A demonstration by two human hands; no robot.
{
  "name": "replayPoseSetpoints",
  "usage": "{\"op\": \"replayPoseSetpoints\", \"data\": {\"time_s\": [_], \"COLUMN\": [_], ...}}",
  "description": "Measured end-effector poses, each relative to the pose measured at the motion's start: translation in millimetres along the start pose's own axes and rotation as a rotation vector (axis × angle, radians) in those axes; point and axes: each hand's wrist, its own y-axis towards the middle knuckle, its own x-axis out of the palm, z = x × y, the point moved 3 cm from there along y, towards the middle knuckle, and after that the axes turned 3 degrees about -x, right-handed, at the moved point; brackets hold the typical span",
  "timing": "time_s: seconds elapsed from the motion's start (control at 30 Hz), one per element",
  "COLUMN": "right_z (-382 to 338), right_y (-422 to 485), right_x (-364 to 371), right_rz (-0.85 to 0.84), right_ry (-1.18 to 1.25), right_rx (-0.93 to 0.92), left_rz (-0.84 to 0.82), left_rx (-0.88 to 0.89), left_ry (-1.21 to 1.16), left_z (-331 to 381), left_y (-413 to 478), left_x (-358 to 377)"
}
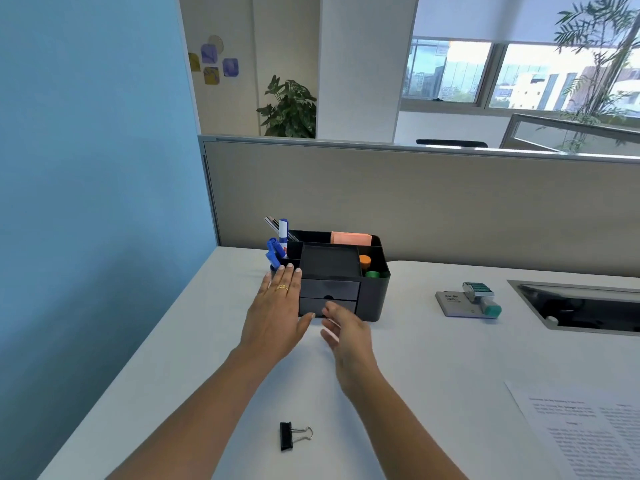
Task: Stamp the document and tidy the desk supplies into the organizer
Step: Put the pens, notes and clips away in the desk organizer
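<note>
Black organizer [375, 296] touched by left hand [277, 310], grip spread flat; right hand [349, 341] before lower drawer [343, 305], grip loosely spread.

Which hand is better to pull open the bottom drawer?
Probably the right hand: its fingertips sit at the front of the bottom drawer. The left hand lies flat against the left side of the organizer, likely steadying it.

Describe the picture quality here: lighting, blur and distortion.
Head view: daylight blows out the windows; the wide lens bows the top edge of the partition; the right hand by the organizer is slightly motion-blurred; print on the document is too soft to read; the binder clip is sharp.
</note>
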Motion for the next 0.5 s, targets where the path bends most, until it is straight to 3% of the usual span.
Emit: {"op": "replayPoseSetpoints", "data": {"time_s": [0.07,0.17,0.5], "right_z": [2.7,4.2,6.9], "right_y": [2.4,6.1,13.3], "right_x": [4.6,9.9,23.0], "right_rz": [-0.011,-0.007,-0.068], "right_ry": [0.249,0.444,0.555], "right_rx": [0.129,0.181,0.223], "left_rz": [-0.007,-0.010,0.003], "left_rx": [0.008,0.015,0.007], "left_ry": [-0.003,-0.034,-0.097], "left_z": [-0.5,-2.0,-2.3], "left_y": [0.2,0.6,1.1], "left_x": [0.5,-0.9,0.2]}}
